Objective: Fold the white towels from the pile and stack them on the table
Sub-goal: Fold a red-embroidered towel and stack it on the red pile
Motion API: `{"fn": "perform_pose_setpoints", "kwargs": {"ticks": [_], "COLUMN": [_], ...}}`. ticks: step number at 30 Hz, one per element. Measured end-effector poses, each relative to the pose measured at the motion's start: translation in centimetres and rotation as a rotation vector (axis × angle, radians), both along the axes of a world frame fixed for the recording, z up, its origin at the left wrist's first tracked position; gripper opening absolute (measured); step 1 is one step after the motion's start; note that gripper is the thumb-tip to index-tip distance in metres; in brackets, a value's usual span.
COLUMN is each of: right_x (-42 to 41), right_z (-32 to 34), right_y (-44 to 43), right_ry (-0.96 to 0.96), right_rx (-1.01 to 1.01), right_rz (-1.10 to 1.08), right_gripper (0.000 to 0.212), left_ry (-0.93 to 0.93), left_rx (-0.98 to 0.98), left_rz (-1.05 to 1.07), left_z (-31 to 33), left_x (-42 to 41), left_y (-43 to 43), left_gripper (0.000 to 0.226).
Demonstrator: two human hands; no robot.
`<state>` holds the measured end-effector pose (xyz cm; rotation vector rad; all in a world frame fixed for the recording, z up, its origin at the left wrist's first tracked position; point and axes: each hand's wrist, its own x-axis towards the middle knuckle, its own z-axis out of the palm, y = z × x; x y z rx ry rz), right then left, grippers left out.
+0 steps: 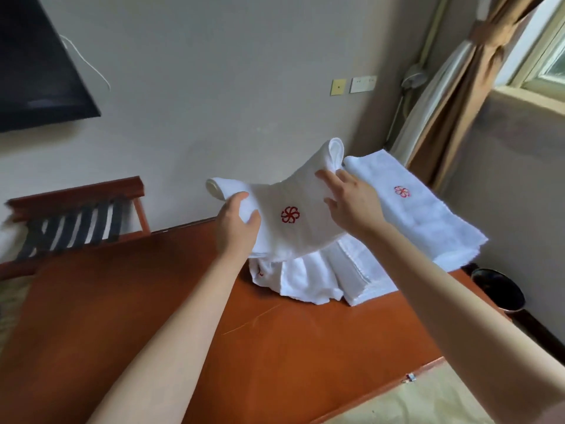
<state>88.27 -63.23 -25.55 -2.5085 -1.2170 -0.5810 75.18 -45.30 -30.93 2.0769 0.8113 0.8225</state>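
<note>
Head cam, the only angle I've got. I'm holding a folded white terry towel with a red pinwheel emblem [293, 209] up off the reddish-brown wooden table [183, 301]. It's right over the crumpled pile of unfolded white towels [308, 283] and just left of the flat stack of folded white towels [422, 215] at the far right corner.

My left hand [237, 228] has a proper grip on the left end, thumb on top and fingers curled underneath. My right hand [351, 203] lies on the right end with fingers spread. The palm faces away from the camera, so I honestly can't tell if it's pinching the cloth or just resting on it.

The towel is soft and floppy. It sags in the middle and both ends curl up, so I'd guess it's light but won't keep its shape. Best bet is to hold it at the two short ends with the layers pinched together, or the fold will slide open. It looks grippy, not slippery, and nothing here can break.
</note>
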Motion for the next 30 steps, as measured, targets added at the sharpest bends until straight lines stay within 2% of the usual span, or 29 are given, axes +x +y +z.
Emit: {"fn": "perform_pose_setpoints", "kwargs": {"ticks": [5,13,17,20,23,26,30], "right_x": [6.9,15.2,17.3,18.9,20.6,21.8,23.9], "right_z": [0.5,1.8,1.1,0.7,1.6,1.5,0.7], "right_y": [-5.2,-7.6,-7.3,-6.0,-4.7,-4.1,-3.7], "right_ry": [-0.034,-0.080,-0.139,-0.214,-0.252,-0.264,-0.335], "right_rx": [-0.037,-0.264,-0.359,-0.463,-0.472,-0.486,-0.515], "right_rz": [0.104,0.227,0.282,0.319,0.321,0.353,0.472], "right_gripper": [0.050,0.051,0.055,0.055,0.052,0.053,0.057], "left_ry": [0.015,0.070,0.073,-0.012,-0.107,-0.147,-0.175], "left_rx": [0.008,-0.052,-0.212,-0.353,-0.494,-0.626,-0.669], "left_rz": [0.070,0.081,0.123,0.174,0.205,0.277,0.352], "left_z": [1.0,2.3,1.4,0.2,-0.8,-1.9,-2.9], "left_x": [5.7,13.2,16.3,18.0,19.6,21.0,23.2], "left_y": [-5.1,-11.0,-11.8,-12.7,-14.5,-16.7,-18.6], "left_gripper": [0.041,0.041,0.034,0.034,0.042,0.037,0.045]}}
